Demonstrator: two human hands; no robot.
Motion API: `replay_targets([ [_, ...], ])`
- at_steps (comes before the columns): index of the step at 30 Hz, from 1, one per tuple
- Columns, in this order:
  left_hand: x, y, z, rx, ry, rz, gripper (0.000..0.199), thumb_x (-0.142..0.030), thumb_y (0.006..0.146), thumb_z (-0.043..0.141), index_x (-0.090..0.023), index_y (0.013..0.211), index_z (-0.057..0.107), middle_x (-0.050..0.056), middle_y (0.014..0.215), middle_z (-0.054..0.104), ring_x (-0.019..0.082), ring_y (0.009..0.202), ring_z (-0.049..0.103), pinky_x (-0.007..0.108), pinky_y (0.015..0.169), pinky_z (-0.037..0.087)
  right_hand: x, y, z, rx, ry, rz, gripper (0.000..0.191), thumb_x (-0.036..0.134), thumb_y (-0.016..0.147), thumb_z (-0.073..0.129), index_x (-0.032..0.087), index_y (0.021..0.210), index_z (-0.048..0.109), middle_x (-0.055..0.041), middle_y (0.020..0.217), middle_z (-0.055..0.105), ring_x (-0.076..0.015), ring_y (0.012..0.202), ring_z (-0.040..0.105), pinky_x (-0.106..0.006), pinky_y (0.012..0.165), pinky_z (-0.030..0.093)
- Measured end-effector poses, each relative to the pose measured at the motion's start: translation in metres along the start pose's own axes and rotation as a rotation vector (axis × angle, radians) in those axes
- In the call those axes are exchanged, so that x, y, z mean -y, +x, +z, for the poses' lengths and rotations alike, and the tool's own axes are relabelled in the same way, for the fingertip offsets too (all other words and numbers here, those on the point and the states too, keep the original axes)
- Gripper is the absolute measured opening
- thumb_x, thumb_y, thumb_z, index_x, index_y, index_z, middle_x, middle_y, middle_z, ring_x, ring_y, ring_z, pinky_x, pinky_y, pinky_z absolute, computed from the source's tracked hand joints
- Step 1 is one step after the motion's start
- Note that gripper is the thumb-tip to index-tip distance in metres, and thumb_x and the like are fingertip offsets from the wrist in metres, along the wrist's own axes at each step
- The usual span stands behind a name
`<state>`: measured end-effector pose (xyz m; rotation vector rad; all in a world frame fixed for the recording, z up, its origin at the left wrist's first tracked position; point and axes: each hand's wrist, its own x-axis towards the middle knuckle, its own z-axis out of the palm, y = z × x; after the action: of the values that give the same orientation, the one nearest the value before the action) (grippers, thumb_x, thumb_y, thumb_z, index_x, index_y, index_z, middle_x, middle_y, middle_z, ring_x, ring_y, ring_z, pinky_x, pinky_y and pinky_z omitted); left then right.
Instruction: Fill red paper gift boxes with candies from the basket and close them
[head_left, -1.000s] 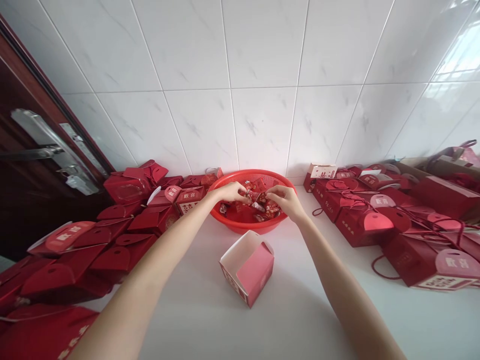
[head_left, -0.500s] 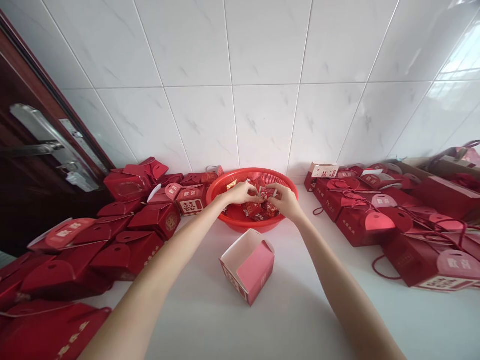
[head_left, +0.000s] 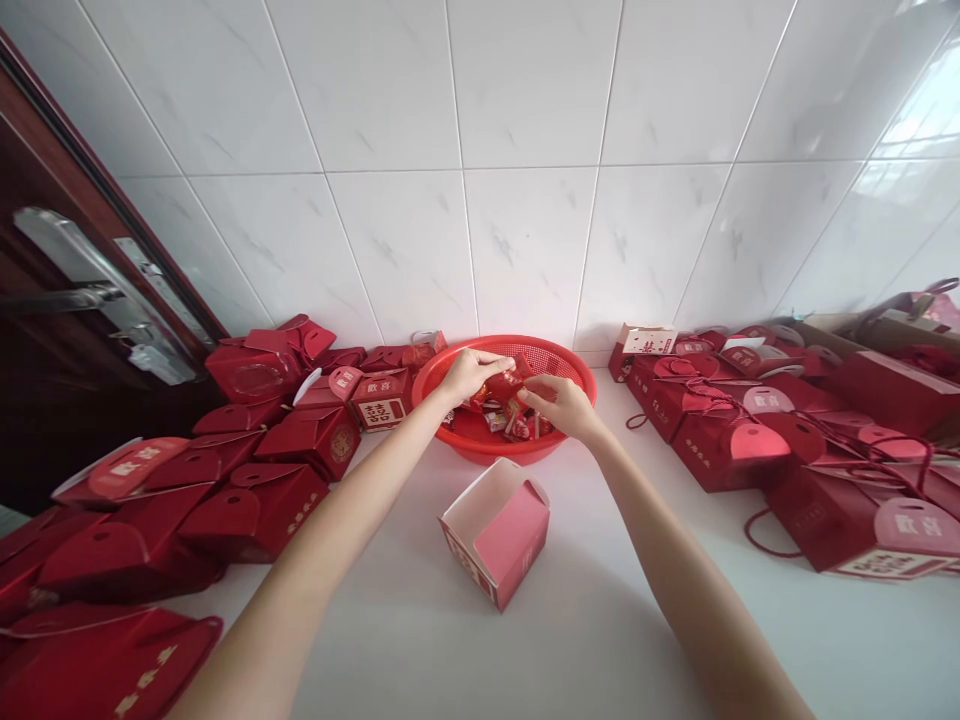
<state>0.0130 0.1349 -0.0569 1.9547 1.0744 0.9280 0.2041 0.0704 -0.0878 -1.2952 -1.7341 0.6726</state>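
Over the red plastic basket [head_left: 450, 440], my left hand [head_left: 480, 374] pinches a red wrapped packet [head_left: 505, 382] between thumb and fingers. My right hand [head_left: 553, 400] comes in from the other side, its fingers closed at the lower right of the same packet. Small candies in red and other wrappers [head_left: 517, 425] lie in the basket beneath both hands. In front of the basket, between my forearms, an open red and pink box [head_left: 513, 540] stands on the white table with its white inside showing.
Closed red gift boxes [head_left: 247, 510] crowd the left side. More red boxes with cords [head_left: 727, 450] line the right side, beside an open carton [head_left: 889, 375]. A tiled wall [head_left: 525, 250] rises behind the basket; a door handle [head_left: 82, 298] is at far left.
My left hand has risen slightly and my right hand has shifted a little left and down. The packet between them has been lifted, and more loose candies show below it.
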Motion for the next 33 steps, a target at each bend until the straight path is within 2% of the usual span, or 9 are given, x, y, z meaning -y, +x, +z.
replay_targets([
  [4, -0.017, -0.002, 0.011, 0.006, -0.150, 0.045, 0.042, -0.057, 0.081, 0.069, -0.019, 0.092, 0.082, 0.008, 0.104, 0.080, 0.028, 0.109, 0.068, 0.038, 0.098, 0.051, -0.004, 0.002, 0.003, -0.019, 0.131, 0.021, 0.033, 0.054, 0.078, 0.075, 0.023, 0.086, 0.067, -0.0045, 0.086, 0.075, -0.0242, 0.080, 0.071, -0.036, 0.071, 0.053],
  [9, -0.029, -0.007, 0.014, 0.074, -0.324, 0.086, 0.054, -0.067, 0.070, 0.073, -0.016, 0.087, 0.082, 0.012, 0.103, 0.079, 0.030, 0.109, 0.068, 0.041, 0.096, 0.051, -0.007, 0.004, 0.002, -0.059, 0.381, 0.012, 0.046, 0.055, 0.074, 0.078, 0.026, 0.105, 0.060, -0.0017, 0.080, 0.073, -0.0226, 0.070, 0.071, -0.036, 0.063, 0.057],
  [12, -0.029, -0.011, 0.013, 0.105, -0.515, 0.094, 0.046, -0.058, 0.065, 0.083, -0.016, 0.083, 0.081, 0.012, 0.102, 0.079, 0.030, 0.113, 0.067, 0.040, 0.100, 0.048, -0.006, 0.003, -0.001, -0.034, 0.517, -0.044, 0.037, 0.049, 0.067, 0.084, 0.024, 0.087, 0.066, -0.0011, 0.074, 0.071, -0.0237, 0.069, 0.071, -0.037, 0.063, 0.057],
  [16, -0.023, -0.012, 0.012, 0.027, -0.568, -0.171, 0.040, -0.053, 0.073, 0.081, -0.019, 0.093, 0.078, 0.008, 0.101, 0.078, 0.025, 0.103, 0.070, 0.036, 0.090, 0.054, -0.004, 0.002, -0.004, -0.101, 0.526, -0.055, 0.025, 0.035, 0.063, 0.086, 0.023, 0.074, 0.068, 0.0001, 0.072, 0.070, -0.0214, 0.070, 0.070, -0.035, 0.067, 0.056],
  [18, -0.019, -0.013, 0.012, 0.068, -0.524, -0.303, 0.036, -0.047, 0.074, 0.082, -0.016, 0.092, 0.077, 0.009, 0.091, 0.077, 0.024, 0.087, 0.073, 0.038, 0.081, 0.057, -0.005, 0.002, -0.004, -0.137, 0.539, -0.050, 0.020, 0.026, 0.060, 0.083, 0.022, 0.074, 0.069, 0.0004, 0.075, 0.071, -0.0208, 0.073, 0.070, -0.033, 0.068, 0.056],
  [20, -0.015, -0.014, 0.012, 0.108, -0.499, -0.338, 0.032, -0.037, 0.070, 0.087, -0.014, 0.088, 0.077, 0.009, 0.084, 0.076, 0.023, 0.077, 0.072, 0.039, 0.077, 0.058, -0.006, 0.002, -0.003, -0.156, 0.559, -0.038, 0.017, 0.020, 0.059, 0.079, 0.022, 0.073, 0.069, -0.0003, 0.078, 0.071, -0.0212, 0.076, 0.072, -0.031, 0.066, 0.055],
  [26, -0.009, -0.018, 0.015, 0.014, -0.503, -0.240, 0.051, -0.026, 0.054, 0.094, -0.017, 0.102, 0.078, 0.005, 0.094, 0.078, 0.022, 0.089, 0.071, 0.039, 0.087, 0.057, -0.008, 0.003, -0.008, -0.220, 0.647, 0.005, 0.039, 0.015, 0.058, 0.074, 0.024, 0.096, 0.072, -0.0039, 0.105, 0.075, -0.0214, 0.088, 0.072, -0.029, 0.066, 0.057],
  [29, -0.011, -0.019, 0.017, -0.024, -0.504, -0.167, 0.053, -0.028, 0.048, 0.096, -0.018, 0.097, 0.080, 0.005, 0.103, 0.078, 0.025, 0.100, 0.070, 0.039, 0.095, 0.053, -0.003, 0.002, -0.011, -0.174, 0.668, 0.029, 0.039, 0.026, 0.063, 0.082, 0.023, 0.100, 0.071, -0.0035, 0.091, 0.076, -0.0204, 0.081, 0.071, -0.033, 0.070, 0.059],
  [33, -0.012, -0.021, 0.018, -0.035, -0.515, -0.123, 0.048, -0.037, 0.048, 0.096, -0.019, 0.090, 0.081, 0.005, 0.098, 0.079, 0.025, 0.099, 0.070, 0.037, 0.094, 0.053, 0.004, 0.000, -0.009, -0.063, 0.680, -0.019, 0.032, 0.045, 0.067, 0.086, 0.020, 0.078, 0.070, -0.0012, 0.073, 0.070, -0.0182, 0.070, 0.067, -0.033, 0.069, 0.057],
])
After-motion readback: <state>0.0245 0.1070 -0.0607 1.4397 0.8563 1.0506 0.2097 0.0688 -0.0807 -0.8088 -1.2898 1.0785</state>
